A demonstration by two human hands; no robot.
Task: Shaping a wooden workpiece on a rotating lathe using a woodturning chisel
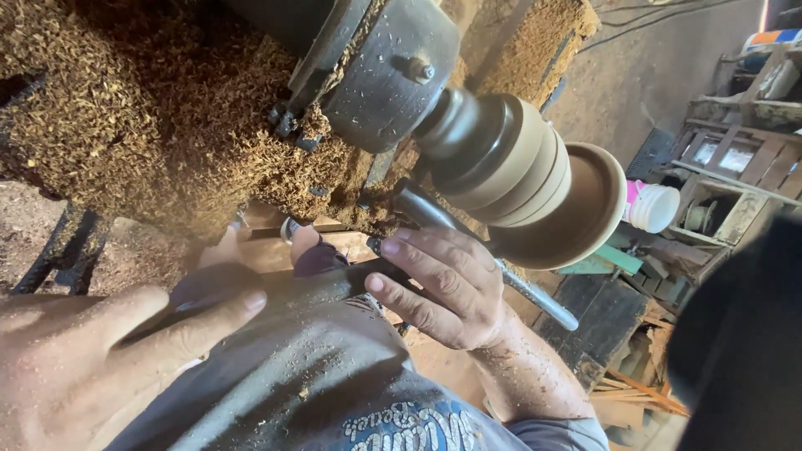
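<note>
A round, tan wooden bowl blank (535, 188) sits on a lathe, its face blurred as if spinning. The grey metal lathe head (388, 71) stands behind it. My right hand (443, 288) is just below the wood, fingers curled over a dark turning tool (334, 280). A steel bar (539, 301) sticks out from under that hand. My left hand (100, 359) is close to the camera at the bottom left, gripping the tool's long dark handle (209, 301). The tool's cutting tip is hidden by my fingers.
Thick wood shavings (142, 108) cover the lathe bed and floor at the left. A white plastic bucket (656, 207) stands beyond the bowl. Wooden frames and crates (735, 167) fill the right side. My dusty grey shirt (334, 384) fills the bottom.
</note>
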